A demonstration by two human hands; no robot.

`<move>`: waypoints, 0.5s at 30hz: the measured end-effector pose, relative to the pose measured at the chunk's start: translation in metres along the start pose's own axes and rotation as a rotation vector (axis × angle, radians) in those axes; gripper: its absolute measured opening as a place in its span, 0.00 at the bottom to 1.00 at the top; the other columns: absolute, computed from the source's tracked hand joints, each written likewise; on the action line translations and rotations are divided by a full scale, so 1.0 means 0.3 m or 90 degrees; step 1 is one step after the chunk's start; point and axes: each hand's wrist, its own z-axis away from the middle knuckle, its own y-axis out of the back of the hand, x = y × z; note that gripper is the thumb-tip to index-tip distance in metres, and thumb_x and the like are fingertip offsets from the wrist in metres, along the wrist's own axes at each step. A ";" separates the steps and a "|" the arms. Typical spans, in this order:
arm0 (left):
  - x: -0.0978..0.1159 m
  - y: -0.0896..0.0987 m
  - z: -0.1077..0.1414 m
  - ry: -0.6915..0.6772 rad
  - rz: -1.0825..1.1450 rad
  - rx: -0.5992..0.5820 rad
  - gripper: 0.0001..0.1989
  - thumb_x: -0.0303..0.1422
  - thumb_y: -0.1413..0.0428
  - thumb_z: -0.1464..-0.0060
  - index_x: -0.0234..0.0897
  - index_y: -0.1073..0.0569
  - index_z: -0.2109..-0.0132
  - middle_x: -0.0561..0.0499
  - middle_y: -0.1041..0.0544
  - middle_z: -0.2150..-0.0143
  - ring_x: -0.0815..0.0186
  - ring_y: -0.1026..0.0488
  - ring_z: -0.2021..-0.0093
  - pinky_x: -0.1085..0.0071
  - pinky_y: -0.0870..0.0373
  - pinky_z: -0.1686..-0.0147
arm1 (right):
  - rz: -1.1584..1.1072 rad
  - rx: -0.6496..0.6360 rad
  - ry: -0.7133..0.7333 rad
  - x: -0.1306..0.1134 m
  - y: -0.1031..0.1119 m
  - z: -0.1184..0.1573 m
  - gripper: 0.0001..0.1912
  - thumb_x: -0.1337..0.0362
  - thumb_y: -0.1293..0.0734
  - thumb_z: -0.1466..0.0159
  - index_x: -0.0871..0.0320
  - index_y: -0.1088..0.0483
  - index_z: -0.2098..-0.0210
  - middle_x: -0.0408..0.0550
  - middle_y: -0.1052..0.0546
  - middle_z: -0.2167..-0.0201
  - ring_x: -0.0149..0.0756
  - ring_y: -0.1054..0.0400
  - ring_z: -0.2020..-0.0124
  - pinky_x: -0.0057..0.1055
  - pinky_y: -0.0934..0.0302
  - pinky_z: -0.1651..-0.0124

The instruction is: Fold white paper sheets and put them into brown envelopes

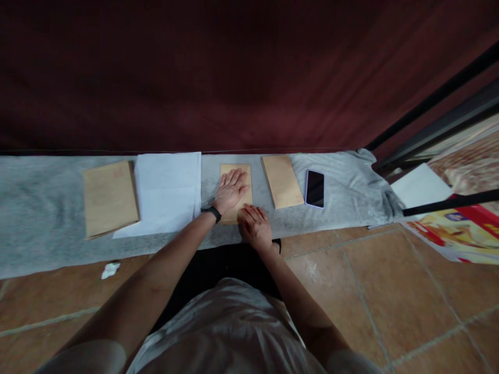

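A brown paper envelope [236, 167] lies flat on the grey cloth in front of me, partly hidden under my hands. My left hand [231, 188] rests palm down on its upper middle, fingers stretched out; a dark band circles that wrist. Over the envelope's lower right edge lies my right hand [255, 224], its fingers extended and pointing up and left. To the right is a stack of similar brown envelopes [283, 182], set at a slight tilt. White paper sheets [169, 192] lie to the left, with a pile of larger brown envelopes [109, 197] overlapping their edge.
A phone [315, 188] lies right of the envelope stack on the grey cloth [346, 187]. A dark red curtain [234, 78] hangs behind. Black bars [448, 202], a white sheet [421, 186] and a colourful printed box [460, 234] are at the right. Crumpled white paper [110, 270] lies on the tiled floor [374, 285].
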 end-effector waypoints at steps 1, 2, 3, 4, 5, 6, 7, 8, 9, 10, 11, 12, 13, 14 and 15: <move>-0.002 -0.002 -0.011 0.007 -0.001 -0.003 0.31 0.44 0.60 0.31 0.38 0.46 0.26 0.46 0.47 0.24 0.53 0.55 0.24 0.49 0.62 0.28 | 0.003 -0.001 0.000 -0.001 0.000 -0.001 0.22 0.65 0.40 0.28 0.54 0.34 0.36 0.51 0.32 0.33 0.44 0.40 0.32 0.48 0.51 0.28; -0.005 -0.003 -0.023 0.015 -0.004 -0.007 0.31 0.44 0.61 0.31 0.38 0.45 0.27 0.46 0.47 0.24 0.52 0.55 0.24 0.49 0.62 0.28 | 0.006 -0.002 0.000 -0.002 0.001 -0.001 0.22 0.65 0.40 0.28 0.54 0.34 0.36 0.51 0.32 0.33 0.44 0.40 0.32 0.48 0.51 0.27; -0.006 -0.005 -0.034 0.022 -0.006 -0.010 0.31 0.44 0.61 0.31 0.38 0.44 0.27 0.46 0.47 0.24 0.52 0.55 0.24 0.48 0.62 0.28 | 0.008 -0.003 0.000 -0.003 0.001 -0.002 0.22 0.65 0.40 0.28 0.54 0.35 0.36 0.51 0.32 0.33 0.44 0.40 0.32 0.48 0.51 0.27; -0.008 -0.007 -0.045 0.028 -0.008 -0.013 0.31 0.44 0.61 0.31 0.38 0.44 0.27 0.46 0.47 0.24 0.51 0.55 0.24 0.47 0.62 0.28 | 0.009 -0.002 0.001 -0.003 0.002 -0.002 0.22 0.64 0.40 0.28 0.54 0.34 0.36 0.50 0.32 0.33 0.44 0.40 0.32 0.47 0.52 0.27; -0.009 -0.008 -0.054 0.033 -0.009 -0.015 0.30 0.44 0.61 0.31 0.38 0.43 0.27 0.46 0.47 0.24 0.51 0.54 0.24 0.47 0.63 0.28 | 0.010 0.000 0.000 -0.004 0.002 -0.001 0.22 0.64 0.40 0.28 0.54 0.34 0.36 0.50 0.32 0.34 0.44 0.40 0.32 0.47 0.52 0.27; -0.010 -0.010 -0.062 0.037 -0.009 -0.016 0.30 0.44 0.62 0.31 0.39 0.43 0.27 0.46 0.47 0.24 0.51 0.55 0.24 0.46 0.63 0.28 | 0.010 0.002 -0.002 -0.004 0.002 -0.001 0.21 0.64 0.41 0.28 0.53 0.34 0.36 0.50 0.31 0.34 0.44 0.40 0.32 0.47 0.52 0.27; -0.011 -0.013 -0.068 0.040 -0.009 -0.015 0.30 0.44 0.62 0.31 0.39 0.43 0.27 0.46 0.47 0.24 0.51 0.55 0.24 0.46 0.64 0.28 | 0.011 0.003 -0.004 -0.004 0.002 -0.001 0.21 0.64 0.41 0.28 0.53 0.34 0.36 0.50 0.31 0.34 0.44 0.39 0.32 0.47 0.52 0.27; -0.012 -0.015 -0.072 0.041 -0.009 -0.013 0.30 0.44 0.62 0.31 0.39 0.43 0.27 0.46 0.47 0.24 0.51 0.55 0.24 0.45 0.64 0.28 | 0.011 0.004 -0.006 -0.004 0.002 0.000 0.21 0.64 0.41 0.28 0.53 0.34 0.36 0.50 0.31 0.34 0.44 0.39 0.32 0.47 0.52 0.27; -0.012 -0.017 -0.073 0.042 -0.010 -0.010 0.30 0.44 0.61 0.31 0.39 0.44 0.27 0.46 0.47 0.24 0.52 0.55 0.24 0.45 0.64 0.28 | 0.011 0.002 -0.007 -0.003 0.001 0.000 0.21 0.64 0.41 0.28 0.53 0.34 0.36 0.49 0.32 0.34 0.44 0.40 0.32 0.47 0.52 0.27; -0.012 -0.018 -0.071 0.041 -0.013 -0.007 0.30 0.44 0.61 0.31 0.39 0.44 0.27 0.46 0.47 0.24 0.52 0.56 0.24 0.45 0.65 0.28 | 0.009 0.000 -0.008 -0.003 0.001 0.001 0.22 0.64 0.40 0.28 0.53 0.34 0.36 0.49 0.32 0.33 0.44 0.40 0.32 0.47 0.52 0.27; -0.013 -0.020 -0.068 0.037 -0.015 -0.005 0.30 0.44 0.61 0.31 0.39 0.44 0.27 0.46 0.47 0.24 0.52 0.56 0.24 0.46 0.65 0.28 | 0.007 -0.003 -0.008 -0.003 0.001 0.001 0.22 0.64 0.40 0.28 0.53 0.34 0.36 0.49 0.32 0.33 0.44 0.40 0.32 0.47 0.52 0.27; -0.013 -0.021 -0.062 0.030 -0.018 -0.002 0.31 0.44 0.61 0.31 0.39 0.44 0.27 0.46 0.47 0.24 0.52 0.56 0.24 0.46 0.66 0.28 | 0.005 -0.003 -0.008 -0.003 0.001 0.001 0.22 0.64 0.40 0.28 0.53 0.35 0.36 0.49 0.32 0.33 0.44 0.40 0.32 0.48 0.52 0.27; -0.013 -0.022 -0.056 0.022 -0.020 -0.001 0.31 0.44 0.61 0.31 0.39 0.44 0.27 0.46 0.47 0.24 0.52 0.56 0.24 0.46 0.66 0.28 | 0.004 -0.003 -0.008 -0.003 0.000 0.001 0.22 0.65 0.40 0.28 0.53 0.35 0.36 0.49 0.32 0.33 0.44 0.40 0.32 0.48 0.52 0.27; -0.014 -0.022 -0.049 0.012 -0.021 0.000 0.30 0.44 0.61 0.31 0.39 0.44 0.27 0.47 0.47 0.24 0.52 0.56 0.24 0.47 0.66 0.28 | 0.004 -0.002 -0.007 -0.004 0.000 0.001 0.22 0.65 0.40 0.28 0.53 0.34 0.36 0.49 0.32 0.33 0.44 0.40 0.32 0.47 0.53 0.27; -0.014 -0.022 -0.041 0.003 -0.020 -0.001 0.30 0.44 0.62 0.31 0.39 0.44 0.27 0.47 0.47 0.24 0.52 0.56 0.24 0.47 0.66 0.28 | 0.006 -0.001 -0.006 -0.004 0.000 0.001 0.22 0.65 0.40 0.28 0.53 0.34 0.36 0.50 0.32 0.34 0.44 0.40 0.32 0.47 0.52 0.27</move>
